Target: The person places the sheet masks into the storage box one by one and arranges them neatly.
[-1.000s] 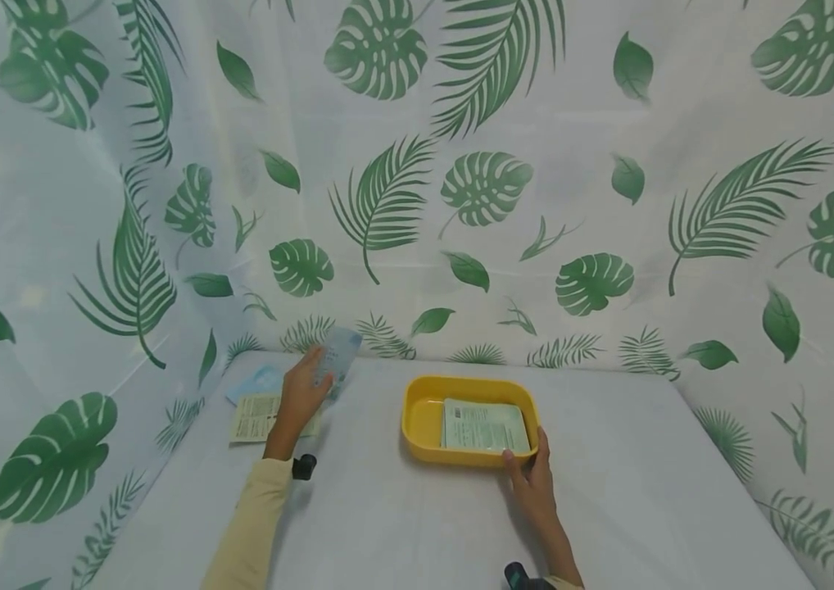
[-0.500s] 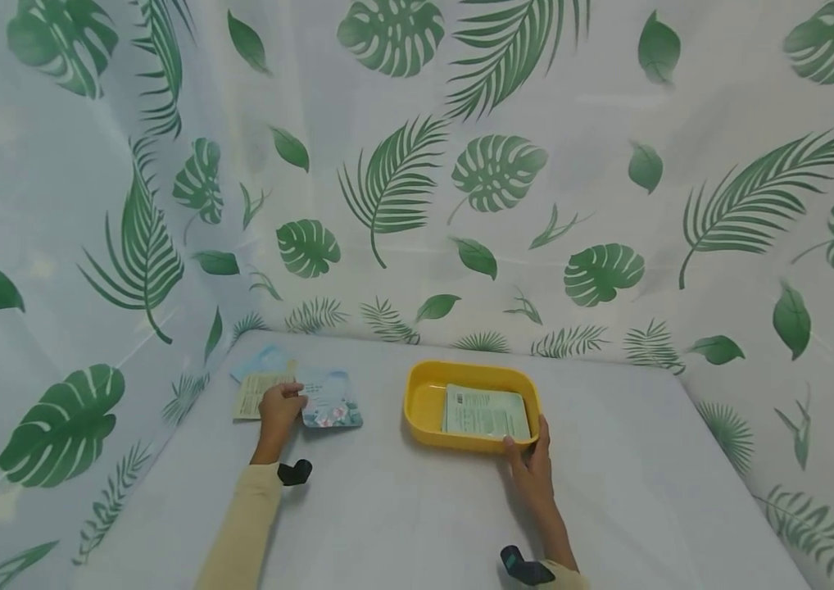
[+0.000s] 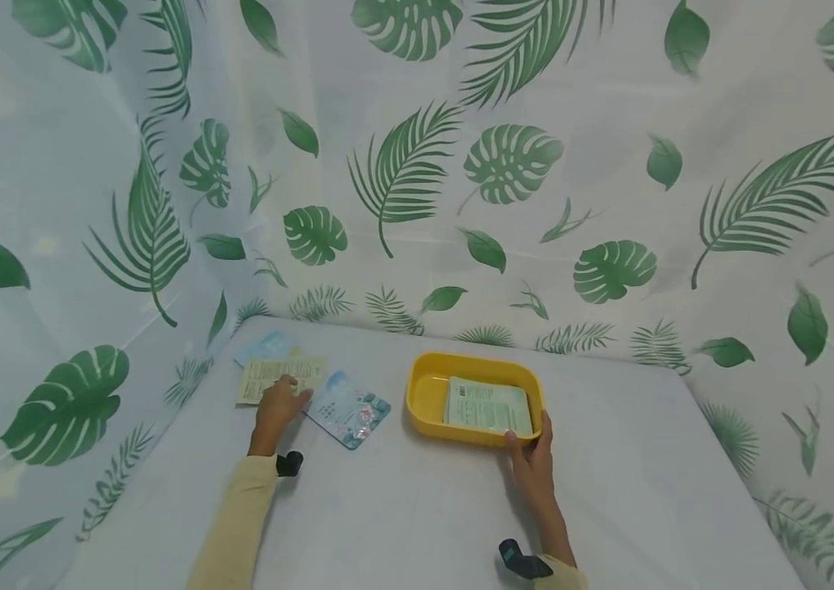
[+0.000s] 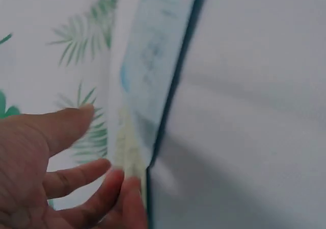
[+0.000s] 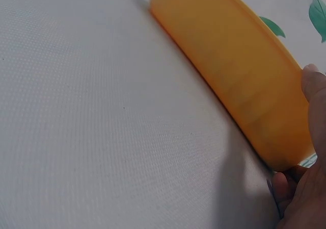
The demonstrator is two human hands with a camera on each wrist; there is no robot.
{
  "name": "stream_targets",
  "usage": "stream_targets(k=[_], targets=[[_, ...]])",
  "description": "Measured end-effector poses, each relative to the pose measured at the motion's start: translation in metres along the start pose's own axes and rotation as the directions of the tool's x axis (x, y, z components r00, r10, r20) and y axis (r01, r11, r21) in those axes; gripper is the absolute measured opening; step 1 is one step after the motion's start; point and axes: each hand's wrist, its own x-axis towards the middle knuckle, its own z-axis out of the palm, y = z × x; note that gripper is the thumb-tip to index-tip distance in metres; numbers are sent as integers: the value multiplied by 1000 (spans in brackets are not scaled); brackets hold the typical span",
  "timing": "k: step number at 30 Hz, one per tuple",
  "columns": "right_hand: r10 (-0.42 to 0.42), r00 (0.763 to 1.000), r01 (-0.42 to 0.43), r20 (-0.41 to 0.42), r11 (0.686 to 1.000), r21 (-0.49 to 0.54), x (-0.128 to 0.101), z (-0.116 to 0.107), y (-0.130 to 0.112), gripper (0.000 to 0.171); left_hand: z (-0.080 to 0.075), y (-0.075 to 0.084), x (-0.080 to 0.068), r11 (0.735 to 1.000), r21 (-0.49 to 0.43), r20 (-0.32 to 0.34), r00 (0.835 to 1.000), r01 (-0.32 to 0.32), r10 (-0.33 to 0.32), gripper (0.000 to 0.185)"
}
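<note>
My left hand [image 3: 277, 410] hovers over a pale yellow packet [image 3: 308, 368] with printed text, fingers loosely bent. Its fingertips are right by the left corner of a blue flower-printed packet [image 3: 352, 411], which lies turned at an angle. In the left wrist view, the thumb stands apart from the fingers [image 4: 109, 188], and the blue packet [image 4: 153, 60] runs past them. Another light blue packet [image 3: 267, 347] lies partly under the yellow one. My right hand [image 3: 533, 471] grips the near right corner of a yellow tray [image 3: 428, 399], thumb at the rim. The right wrist view shows the tray's outer wall [image 5: 229, 71].
Pale green packets [image 3: 487, 407] with printed text lie stacked in the tray's right part. A white cloth [image 3: 402, 508] covers the table. Leaf-patterned sheeting [image 3: 417, 270] rises behind the table and along its sides.
My left hand has brought the blue flower-printed packet down from the back, set it flat and let go of it. The right hand keeps its grip on the tray.
</note>
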Motion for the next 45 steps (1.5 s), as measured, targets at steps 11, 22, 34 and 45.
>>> stream_targets(k=[11,22,34,45], targets=[[11,1000,-10,-15,1000,15,-10,5,9,88,37,22,-4,966,258,-169,986,30,15,63],[-5,1000,5,-12,1000,1,-3,2,5,86,26,15,5,998,15,8,998,56,-57,41],[-32,999,32,-14,999,17,4,1,3,86,-5,21,10,870,-472,192,980,145,-59,52],[-14,1000,14,-18,1000,24,0,0,1,85,17,77,10,650,-748,270,956,134,113,51]])
